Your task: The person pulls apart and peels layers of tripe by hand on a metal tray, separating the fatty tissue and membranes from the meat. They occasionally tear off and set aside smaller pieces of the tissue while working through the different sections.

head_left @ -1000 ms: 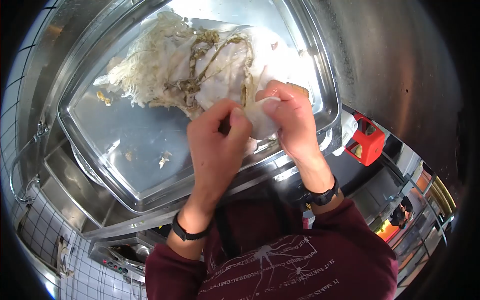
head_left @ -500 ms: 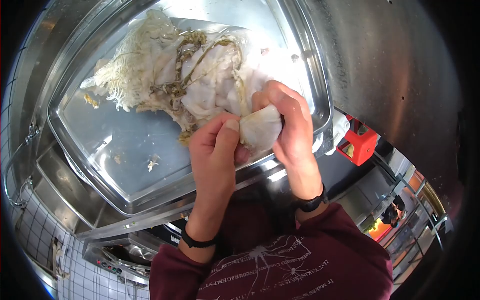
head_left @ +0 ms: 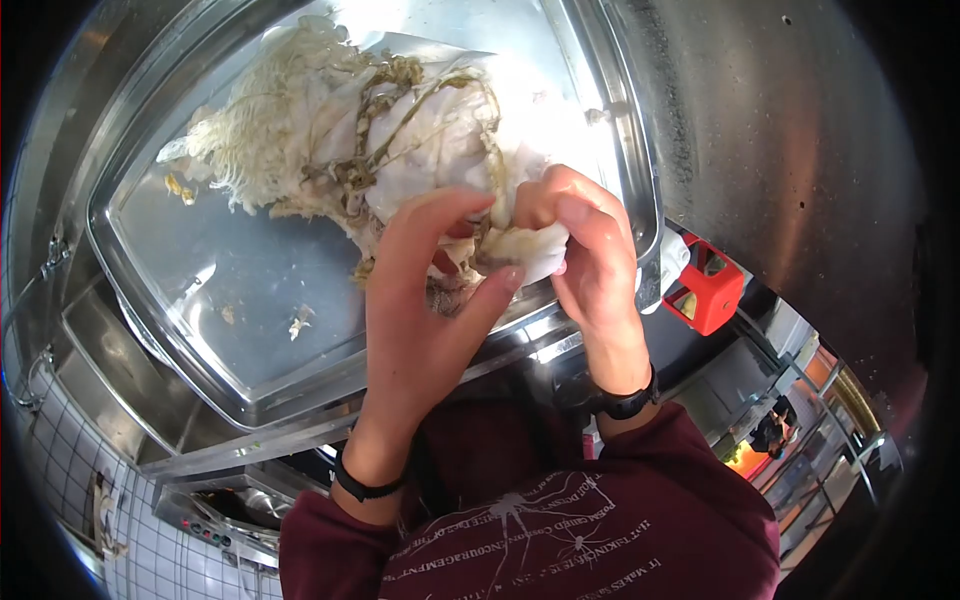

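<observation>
A large, wet, pale piece of what looks like tripe (head_left: pixel 420 140) lies in a metal tray, with a shaggy fringe at its left end and greenish-brown strands across its middle. Between my hands, a whitish flap (head_left: pixel 530 250) of it is lifted near the tray's front rim. My right hand (head_left: pixel 595 240) pinches this flap, fingers curled and thumb below. Just left of it, my left hand (head_left: pixel 425 290) is open, its thumb and fingers spread apart around the near edge of the tripe. Some of its fingertips are hidden behind the folds.
The metal tray (head_left: pixel 255 385) has a raised rim, with small scraps (head_left: pixel 300 322) on its floor. A red plastic holder (head_left: pixel 712 300) hangs to the right. Below left is white tiled floor (head_left: pixel 200 575); a person (head_left: pixel 775 425) appears far off at right.
My left hand has loosened from a closed grip on the flap and spread its fingers, shifting slightly left. The flap is now bunched smaller at my right hand, which still grips it.
</observation>
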`<state>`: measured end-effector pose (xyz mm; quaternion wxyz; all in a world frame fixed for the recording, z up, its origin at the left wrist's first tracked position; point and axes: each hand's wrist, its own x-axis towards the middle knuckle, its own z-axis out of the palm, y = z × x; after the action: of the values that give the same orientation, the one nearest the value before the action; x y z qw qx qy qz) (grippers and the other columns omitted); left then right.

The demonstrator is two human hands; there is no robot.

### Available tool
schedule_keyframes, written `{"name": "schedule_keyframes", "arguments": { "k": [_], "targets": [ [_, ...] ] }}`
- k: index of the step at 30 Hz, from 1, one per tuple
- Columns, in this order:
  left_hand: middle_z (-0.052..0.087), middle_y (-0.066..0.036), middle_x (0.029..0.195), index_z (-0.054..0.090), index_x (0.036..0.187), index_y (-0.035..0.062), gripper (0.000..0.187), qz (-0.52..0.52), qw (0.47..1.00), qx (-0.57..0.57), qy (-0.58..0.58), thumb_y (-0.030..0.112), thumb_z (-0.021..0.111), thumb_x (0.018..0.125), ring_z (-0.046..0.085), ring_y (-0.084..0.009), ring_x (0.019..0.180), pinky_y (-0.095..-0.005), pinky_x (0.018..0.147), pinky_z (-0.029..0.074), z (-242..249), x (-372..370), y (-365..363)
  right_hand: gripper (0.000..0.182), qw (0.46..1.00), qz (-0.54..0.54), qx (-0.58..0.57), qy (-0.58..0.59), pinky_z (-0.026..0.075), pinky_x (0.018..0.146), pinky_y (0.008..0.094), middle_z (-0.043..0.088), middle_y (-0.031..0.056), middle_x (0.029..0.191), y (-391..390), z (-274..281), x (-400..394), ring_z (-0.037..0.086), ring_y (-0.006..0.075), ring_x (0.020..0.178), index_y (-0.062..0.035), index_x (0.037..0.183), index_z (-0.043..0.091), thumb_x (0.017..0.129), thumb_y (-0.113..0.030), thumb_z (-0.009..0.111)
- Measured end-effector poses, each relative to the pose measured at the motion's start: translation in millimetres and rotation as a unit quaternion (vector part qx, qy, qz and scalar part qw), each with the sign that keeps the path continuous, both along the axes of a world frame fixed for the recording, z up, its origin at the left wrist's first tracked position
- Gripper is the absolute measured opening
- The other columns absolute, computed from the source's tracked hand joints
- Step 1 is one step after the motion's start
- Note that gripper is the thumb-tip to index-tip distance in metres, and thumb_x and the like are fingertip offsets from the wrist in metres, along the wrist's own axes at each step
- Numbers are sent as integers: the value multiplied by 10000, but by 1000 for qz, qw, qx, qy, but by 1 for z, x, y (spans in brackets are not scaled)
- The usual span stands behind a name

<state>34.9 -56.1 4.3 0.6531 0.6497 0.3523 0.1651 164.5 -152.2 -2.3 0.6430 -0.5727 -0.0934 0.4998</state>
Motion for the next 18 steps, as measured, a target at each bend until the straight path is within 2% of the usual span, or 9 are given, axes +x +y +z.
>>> {"name": "schedule_keyframes", "arguments": {
  "k": [1, 3, 6, 8, 10, 11, 14, 16, 18],
  "targets": [
    [594, -46, 1032, 589, 1092, 46, 268, -31, 999, 0, 16, 49, 629, 828, 550, -138, 912, -248, 724, 436, -1, 1, 2, 272, 1000, 5, -1, -1, 313, 550, 252, 429, 43, 668, -1, 0, -3, 388, 123, 604, -46, 731, 432, 897, -256, 481],
    [603, -48, 1047, 582, 1122, 48, 297, 13, 999, -48, 18, 66, 632, 830, 551, -142, 914, -259, 734, 436, -8, -2, 1, 281, 993, -109, 34, -24, 355, 570, 231, 465, 55, 730, -5, -1, -7, 427, 110, 616, -57, 818, 429, 884, -285, 580],
    [620, -56, 1079, 562, 1189, 49, 367, 39, 992, -122, 4, 108, 637, 835, 563, -161, 945, -275, 774, 437, -18, -7, -3, 319, 997, -59, 52, -21, 391, 575, 223, 488, 59, 780, -16, 19, 9, 456, 92, 626, -79, 867, 409, 853, -277, 658],
    [622, -60, 1074, 555, 1204, 44, 386, -27, 989, -140, -38, 106, 636, 832, 574, -176, 978, -291, 818, 439, -16, -3, -13, 293, 996, -56, 67, -26, 400, 554, 223, 495, 54, 766, -17, 34, 15, 459, 77, 613, -90, 847, 400, 853, -235, 654],
    [606, -80, 1095, 553, 1211, 43, 422, -24, 983, -171, -66, 91, 665, 806, 566, -192, 1030, -316, 867, 438, -7, 9, -17, 279, 995, -30, 72, -57, 403, 545, 218, 500, 51, 762, -19, 49, 21, 454, 73, 590, -88, 850, 400, 861, -227, 642],
    [594, -91, 1112, 554, 1208, 41, 446, -20, 990, -113, -77, 81, 685, 783, 558, -206, 1043, -325, 877, 438, -6, 14, -19, 145, 993, -41, 108, -32, 379, 572, 221, 557, 57, 745, -20, 57, 23, 466, 75, 604, -70, 870, 452, 859, -83, 596],
    [562, -109, 1157, 599, 1126, 18, 421, 3, 993, 24, -115, 53, 725, 726, 537, -249, 1069, -346, 907, 430, 6, 22, -8, 150, 993, -18, 108, -44, 379, 559, 219, 556, 60, 741, -16, 85, 23, 464, 73, 593, -71, 864, 448, 858, -89, 597],
    [563, -108, 1158, 644, 1018, 0, 303, -28, 983, 146, -112, 44, 715, 727, 533, -262, 1071, -338, 897, 432, 14, 16, 6, 151, 992, -8, 116, -55, 374, 543, 216, 556, 64, 743, -11, 99, 23, 456, 72, 584, -71, 863, 447, 858, -93, 596],
    [595, -107, 1084, 656, 949, -18, 224, -20, 980, 126, -154, 31, 701, 736, 566, -248, 995, -316, 844, 449, 34, 6, 21, 143, 989, 1, 139, -50, 371, 538, 212, 554, 67, 749, -4, 116, 22, 447, 71, 579, -70, 857, 448, 857, -91, 590]
  ]
}}
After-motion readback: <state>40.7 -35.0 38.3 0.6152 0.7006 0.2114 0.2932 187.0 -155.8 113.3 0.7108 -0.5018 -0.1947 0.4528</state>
